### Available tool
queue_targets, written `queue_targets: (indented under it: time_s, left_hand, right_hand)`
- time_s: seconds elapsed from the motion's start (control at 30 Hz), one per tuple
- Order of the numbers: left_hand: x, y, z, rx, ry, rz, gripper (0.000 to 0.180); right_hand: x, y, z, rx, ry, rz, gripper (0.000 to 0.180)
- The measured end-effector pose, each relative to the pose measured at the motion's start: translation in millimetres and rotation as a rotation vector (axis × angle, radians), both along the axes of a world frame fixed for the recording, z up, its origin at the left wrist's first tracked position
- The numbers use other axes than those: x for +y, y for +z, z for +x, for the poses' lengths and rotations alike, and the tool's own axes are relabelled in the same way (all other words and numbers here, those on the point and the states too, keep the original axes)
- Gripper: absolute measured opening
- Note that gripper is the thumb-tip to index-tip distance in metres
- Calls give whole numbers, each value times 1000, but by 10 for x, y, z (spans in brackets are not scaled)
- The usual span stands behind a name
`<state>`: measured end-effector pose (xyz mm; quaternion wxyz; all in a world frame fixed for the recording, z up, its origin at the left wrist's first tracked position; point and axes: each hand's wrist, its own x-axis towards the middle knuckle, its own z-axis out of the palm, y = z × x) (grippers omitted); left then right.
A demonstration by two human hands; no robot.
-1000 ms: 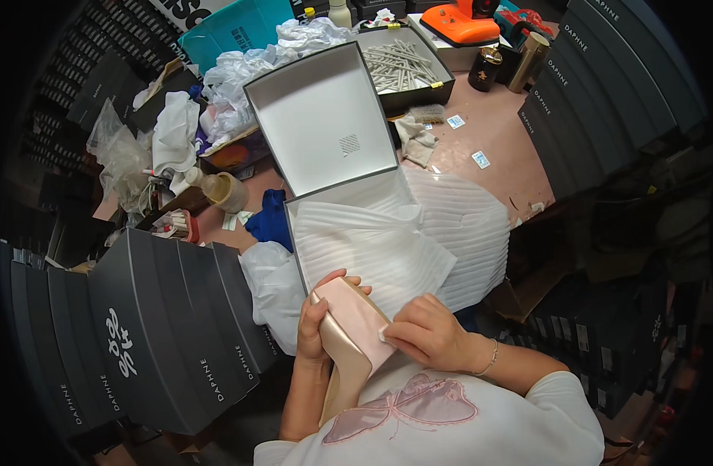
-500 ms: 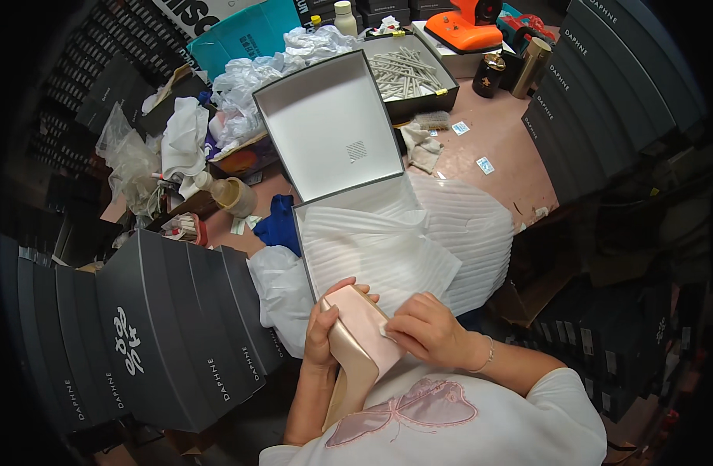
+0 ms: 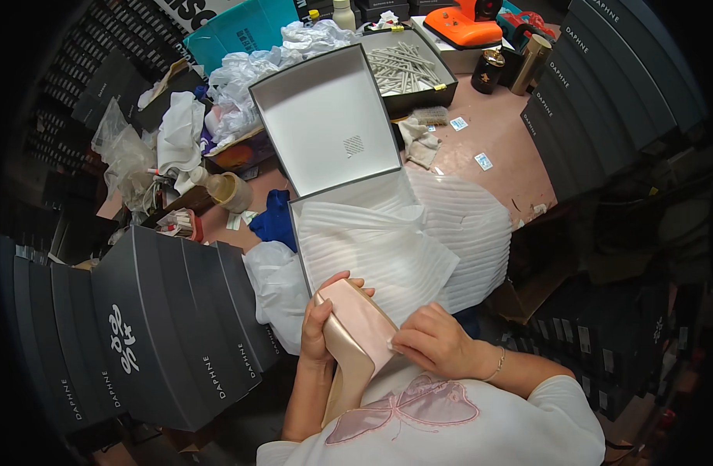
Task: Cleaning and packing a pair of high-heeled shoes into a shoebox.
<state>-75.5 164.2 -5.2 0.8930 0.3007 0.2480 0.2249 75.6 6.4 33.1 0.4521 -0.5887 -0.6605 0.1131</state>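
Observation:
A champagne-gold high-heeled shoe (image 3: 349, 348) is turned with its pale pink sole up, close to my chest. My left hand (image 3: 316, 330) is wrapped round its front part, thumb on the near side and fingertips showing over the far edge. My right hand (image 3: 436, 335) is closed in a pinch at the sole's right edge. A small white piece (image 3: 391, 345) peeks out from its fingertips; the fingers hide most of it, so its kind is unclear. Just beyond the shoe lies an open grey shoebox (image 3: 300, 233), lid (image 3: 325, 116) raised, with white ribbed wrapping paper (image 3: 372, 241) inside.
Stacks of dark shoeboxes stand at left (image 3: 170, 326) and right (image 3: 605, 101). More ribbed paper (image 3: 473, 241) spills right of the open box. Behind are a box of whitish sticks (image 3: 407, 66), an orange device (image 3: 461, 29), a brush (image 3: 430, 116) and crumpled white paper (image 3: 244, 85).
My right hand has slid slightly right and down to the sole's edge. The shoe and my left hand have shifted a little left; the grip stays the same.

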Motion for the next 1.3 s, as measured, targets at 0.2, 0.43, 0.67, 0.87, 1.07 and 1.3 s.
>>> queue_targets:
  time_s: [0.2,0.43,0.67,0.87,1.07,1.3]
  left_hand:
    - [-13,39,-8,24,-24,82,66]
    - [-26,8,64,33,-57,17,69]
    - [23,10,-20,2,-18,21,67]
    - [39,51,-11,25,-3,15,64]
    - [26,88,-25,-14,-15,22,62]
    - [33,71,-56,14,15,37,64]
  right_hand:
    - [220,-38,82,5,-29,48,21]
    - [400,-48,136,-40,-78,20,16]
    - [479,-116,589,802,-75,-294,10]
    - [-1,-74,296,959,55,-408,7]
    - [189,50,27,57,-52,-5,22]
    - [-33,11,-61,-5,-40,-29,24]
